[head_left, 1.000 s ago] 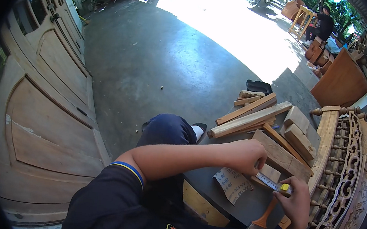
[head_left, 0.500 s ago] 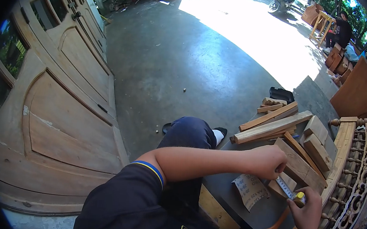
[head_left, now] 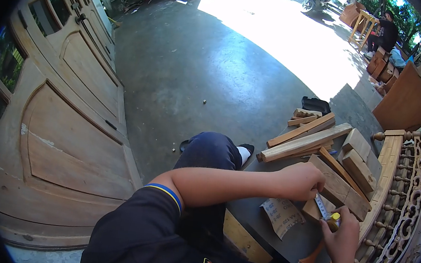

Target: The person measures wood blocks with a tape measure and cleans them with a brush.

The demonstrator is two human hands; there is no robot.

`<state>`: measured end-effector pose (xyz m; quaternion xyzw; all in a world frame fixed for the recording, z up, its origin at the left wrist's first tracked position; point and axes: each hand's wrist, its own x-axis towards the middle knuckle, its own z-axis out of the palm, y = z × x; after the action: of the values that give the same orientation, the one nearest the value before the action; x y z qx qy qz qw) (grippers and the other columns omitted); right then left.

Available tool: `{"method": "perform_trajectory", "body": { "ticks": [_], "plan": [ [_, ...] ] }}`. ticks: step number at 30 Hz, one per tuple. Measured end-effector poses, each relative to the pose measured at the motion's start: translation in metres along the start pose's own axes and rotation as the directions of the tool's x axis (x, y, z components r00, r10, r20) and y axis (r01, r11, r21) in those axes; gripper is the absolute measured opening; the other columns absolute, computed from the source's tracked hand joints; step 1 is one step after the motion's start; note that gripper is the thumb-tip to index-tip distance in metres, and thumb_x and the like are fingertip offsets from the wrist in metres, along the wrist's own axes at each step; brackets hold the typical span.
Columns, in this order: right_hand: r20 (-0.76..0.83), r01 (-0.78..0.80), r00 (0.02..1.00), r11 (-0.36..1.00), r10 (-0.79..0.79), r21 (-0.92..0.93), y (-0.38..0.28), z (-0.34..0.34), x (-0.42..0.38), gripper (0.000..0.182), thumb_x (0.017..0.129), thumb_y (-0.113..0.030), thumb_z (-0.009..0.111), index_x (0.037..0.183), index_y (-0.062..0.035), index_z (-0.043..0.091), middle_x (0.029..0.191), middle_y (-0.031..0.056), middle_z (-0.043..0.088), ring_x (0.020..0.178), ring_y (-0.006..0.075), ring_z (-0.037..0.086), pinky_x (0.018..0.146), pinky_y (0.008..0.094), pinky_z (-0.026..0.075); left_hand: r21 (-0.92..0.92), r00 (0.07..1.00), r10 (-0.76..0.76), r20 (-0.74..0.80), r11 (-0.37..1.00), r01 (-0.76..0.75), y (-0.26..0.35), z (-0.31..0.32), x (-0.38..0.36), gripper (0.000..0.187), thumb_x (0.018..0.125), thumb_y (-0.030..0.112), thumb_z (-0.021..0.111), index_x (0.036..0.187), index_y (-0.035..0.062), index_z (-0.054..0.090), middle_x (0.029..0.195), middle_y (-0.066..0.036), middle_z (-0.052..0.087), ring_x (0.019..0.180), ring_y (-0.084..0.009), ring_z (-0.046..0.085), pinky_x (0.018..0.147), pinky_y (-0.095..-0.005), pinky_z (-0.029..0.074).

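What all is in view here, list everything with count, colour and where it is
tape measure: one, yellow case with silver blade, pulled out across the small wood block
small wood block: one, pale brown, on the dark worktop under the blade
sandpaper sheet: one, grey-tan with print, left of the block
paintbrush: one, orange handle, near worktop edge
wood offcuts: a pile, count unclear, light brown, far side of the worktop
dark worktop: one, dark grey
carved panel: one, brown, right
wooden doors: brown, left
seated person: one, dark clothes, far right
left hand: on the blade end
right hand: holding the case
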<state>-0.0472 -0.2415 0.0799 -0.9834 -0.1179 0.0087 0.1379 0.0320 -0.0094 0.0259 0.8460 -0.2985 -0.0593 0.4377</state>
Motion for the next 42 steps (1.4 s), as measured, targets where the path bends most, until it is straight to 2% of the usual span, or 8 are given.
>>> {"method": "perform_trajectory", "body": {
  "ticks": [6,15,24,27,29,33,37,42],
  "plan": [
    [-0.004,0.001,1.0,1.0,-0.001,0.018,0.0,0.0,0.0,0.038,0.079,-0.019,0.085,0.102,-0.0037,0.06,0.09,0.0208,0.063,0.089,0.0418,0.062,0.078,0.0502,0.049,0.088,0.999,0.042,0.033,0.995,-0.045,0.0,0.006,0.001,0.016,0.091,0.014,0.067,0.098,0.0042,0.078,0.094,-0.018,0.073,0.1,-0.0353,0.069,0.091,-0.0456,0.054],
    [0.007,-0.007,1.0,1.0,0.007,0.029,0.003,0.0,0.0,0.039,0.078,-0.019,0.086,0.103,-0.004,0.06,0.092,0.0206,0.063,0.091,0.0415,0.062,0.079,0.0495,0.049,0.075,0.993,-0.009,0.122,0.997,0.0,0.006,0.002,0.001,0.02,0.095,0.018,0.069,0.099,0.0025,0.08,0.095,-0.019,0.075,0.094,-0.0368,0.071,0.091,-0.045,0.055],
    [0.01,-0.008,1.0,0.999,0.008,0.037,0.003,-0.001,0.0,0.039,0.078,-0.019,0.086,0.104,-0.0051,0.061,0.093,0.0204,0.063,0.091,0.0414,0.063,0.079,0.0496,0.05,-0.029,0.993,0.012,0.121,1.0,-0.008,0.001,-0.007,0.003,0.021,0.089,0.023,0.075,0.096,0.003,0.077,0.092,-0.016,0.075,0.094,-0.0359,0.071,0.087,-0.0439,0.055],
    [0.043,-0.036,0.999,0.998,0.033,0.048,0.0,-0.008,0.001,0.038,0.078,-0.019,0.086,0.103,-0.0053,0.06,0.092,0.0201,0.064,0.091,0.0415,0.064,0.079,0.05,0.05,0.038,0.992,-0.027,0.124,0.999,0.022,0.005,-0.007,0.004,0.021,0.088,0.024,0.076,0.096,0.0045,0.078,0.093,-0.016,0.076,0.095,-0.0357,0.071,0.088,-0.0436,0.054],
    [0.039,0.016,0.999,0.999,-0.018,0.042,0.004,-0.013,-0.001,0.039,0.078,-0.02,0.086,0.103,-0.0057,0.059,0.092,0.0195,0.065,0.091,0.042,0.064,0.078,0.051,0.05,0.096,0.994,-0.044,0.104,0.995,0.034,0.01,-0.002,0.005,0.022,0.089,0.025,0.075,0.096,0.0052,0.08,0.091,-0.016,0.076,0.091,-0.0364,0.071,0.085,-0.0446,0.055],
    [0.196,-0.047,0.979,0.998,0.054,-0.038,0.02,-0.03,-0.011,0.038,0.081,-0.023,0.083,0.105,-0.0061,0.059,0.089,0.0187,0.068,0.092,0.0419,0.067,0.077,0.0519,0.052,0.073,0.994,-0.054,0.093,0.996,0.047,0.013,-0.002,0.007,0.022,0.089,0.024,0.078,0.099,0.0041,0.081,0.091,-0.016,0.077,0.087,-0.0334,0.074,0.082,-0.0412,0.057],
    [0.286,-0.048,0.956,0.997,0.066,-0.067,0.037,-0.03,-0.016,0.036,0.083,-0.023,0.081,0.105,-0.0057,0.058,0.087,0.018,0.069,0.093,0.041,0.069,0.078,0.0514,0.054,0.15,0.986,-0.106,0.128,0.985,0.086,0.02,-0.001,0.011,0.022,0.088,0.022,0.08,0.101,0.0046,0.081,0.09,-0.016,0.077,0.083,-0.0298,0.074,0.08,-0.0392,0.057],
    [0.157,0.028,0.987,0.997,-0.017,-0.069,0.023,-0.015,-0.012,0.04,0.081,-0.023,0.082,0.104,-0.007,0.054,0.084,0.0175,0.067,0.087,0.0413,0.067,0.073,0.0523,0.052,0.127,0.972,-0.186,0.146,0.978,0.168,0.025,-0.006,0.011,0.022,0.089,0.021,0.08,0.102,0.004,0.081,0.09,-0.015,0.078,0.081,-0.026,0.073,0.077,-0.038,0.057]
  ]
}}
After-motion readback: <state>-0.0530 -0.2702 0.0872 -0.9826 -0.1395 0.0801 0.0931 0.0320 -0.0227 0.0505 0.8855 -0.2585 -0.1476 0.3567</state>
